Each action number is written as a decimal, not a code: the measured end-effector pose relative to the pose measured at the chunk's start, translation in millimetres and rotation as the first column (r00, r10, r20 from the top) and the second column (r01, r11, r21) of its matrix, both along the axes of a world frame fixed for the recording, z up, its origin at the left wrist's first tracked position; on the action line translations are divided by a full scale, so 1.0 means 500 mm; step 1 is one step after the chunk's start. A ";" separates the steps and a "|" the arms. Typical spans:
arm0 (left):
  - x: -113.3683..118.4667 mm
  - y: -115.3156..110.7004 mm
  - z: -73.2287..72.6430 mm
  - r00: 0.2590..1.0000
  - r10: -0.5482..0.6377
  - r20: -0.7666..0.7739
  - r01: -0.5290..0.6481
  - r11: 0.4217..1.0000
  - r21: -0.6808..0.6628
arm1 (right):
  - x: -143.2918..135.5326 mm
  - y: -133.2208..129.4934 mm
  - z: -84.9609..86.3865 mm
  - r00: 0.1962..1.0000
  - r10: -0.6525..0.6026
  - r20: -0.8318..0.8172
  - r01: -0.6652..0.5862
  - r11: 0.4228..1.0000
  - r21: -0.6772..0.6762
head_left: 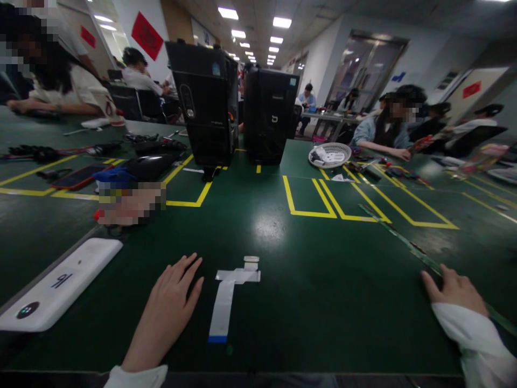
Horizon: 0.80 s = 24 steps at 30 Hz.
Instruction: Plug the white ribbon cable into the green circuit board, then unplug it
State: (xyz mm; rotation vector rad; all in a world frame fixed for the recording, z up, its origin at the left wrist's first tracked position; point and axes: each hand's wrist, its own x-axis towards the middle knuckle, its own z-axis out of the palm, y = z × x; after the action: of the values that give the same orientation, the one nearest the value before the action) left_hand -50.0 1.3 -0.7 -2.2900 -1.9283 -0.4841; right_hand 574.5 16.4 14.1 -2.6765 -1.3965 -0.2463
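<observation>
My left hand lies on the green table with its fingers stretched out, holding nothing. Just right of it is a white flat ribbon cable with a blue end and a small connector at the top. Over at the right, my right hand has its thumb and fingers on either side of a long, narrow green circuit board strip. The strip runs under this hand, and its far end points toward the table's middle. The contact under the fingers is partly hidden.
A white device with a dark round window lies at the left. Two black computer towers stand at the back. Behind the yellow tape markings sits a white basket. Cables and a phone lie left; several people sit around.
</observation>
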 end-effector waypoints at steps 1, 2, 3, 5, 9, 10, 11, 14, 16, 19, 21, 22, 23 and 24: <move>0.000 0.000 0.000 1.000 -0.002 -0.002 0.002 1.000 0.001 | -0.007 -0.012 0.001 1.000 -0.001 0.024 0.000 1.000 0.031; 0.000 0.000 0.000 1.000 -0.005 -0.004 0.005 1.000 0.006 | -0.017 -0.024 0.002 0.999 -0.023 0.033 0.021 0.998 0.054; 0.001 0.000 0.001 1.000 -0.008 -0.005 0.008 1.000 0.009 | -0.027 -0.036 0.004 0.997 -0.068 0.024 0.066 0.995 0.070; 0.002 -0.001 0.003 1.000 -0.009 -0.008 0.009 1.000 0.014 | -0.044 -0.055 0.006 0.981 -0.192 -0.025 0.194 0.978 0.071; 0.003 -0.002 0.005 1.000 -0.003 -0.017 0.003 1.000 0.008 | -0.052 -0.071 0.008 0.948 -0.301 -0.105 0.304 0.953 0.017; 0.003 -0.002 0.005 1.000 -0.002 -0.018 0.002 1.000 0.008 | -0.049 -0.071 0.009 0.950 -0.291 -0.113 0.294 0.956 0.006; 0.003 -0.002 0.006 1.000 -0.001 -0.018 0.001 1.000 0.007 | -0.044 -0.069 0.010 0.952 -0.282 -0.118 0.284 0.959 -0.001; 0.003 -0.001 0.008 1.000 0.002 -0.010 -0.002 1.000 0.002 | -0.025 -0.061 0.014 0.952 -0.278 -0.127 0.279 0.960 -0.005; 0.004 -0.001 0.009 1.000 0.003 -0.006 -0.003 1.000 -0.007 | -0.007 -0.054 0.014 0.955 -0.266 -0.131 0.268 0.963 -0.001; 0.004 -0.001 0.009 1.000 0.004 0.007 -0.004 1.000 -0.011 | 0.024 -0.043 0.013 0.967 -0.211 -0.145 0.216 0.976 0.016; 0.003 -0.001 0.009 1.000 0.006 0.016 -0.005 1.000 -0.012 | 0.049 -0.036 0.012 0.969 -0.190 -0.158 0.197 0.980 0.027; 0.002 -0.001 0.008 1.000 0.006 0.020 -0.006 1.000 -0.014 | 0.063 -0.031 0.011 0.968 -0.189 -0.164 0.196 0.980 0.029; 0.002 -0.001 0.008 1.000 0.006 0.024 -0.006 1.000 -0.016 | 0.077 -0.027 0.010 0.968 -0.190 -0.167 0.197 0.980 0.030; 0.001 -0.001 0.008 1.000 0.006 0.027 -0.006 1.000 -0.018 | 0.093 -0.022 0.009 0.969 -0.185 -0.166 0.193 0.981 0.031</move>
State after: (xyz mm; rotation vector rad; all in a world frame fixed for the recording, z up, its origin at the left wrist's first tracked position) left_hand -49.3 1.0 3.4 -2.2997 -1.9595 -0.5007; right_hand 620.9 5.4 18.4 -2.7217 -1.0784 -0.0726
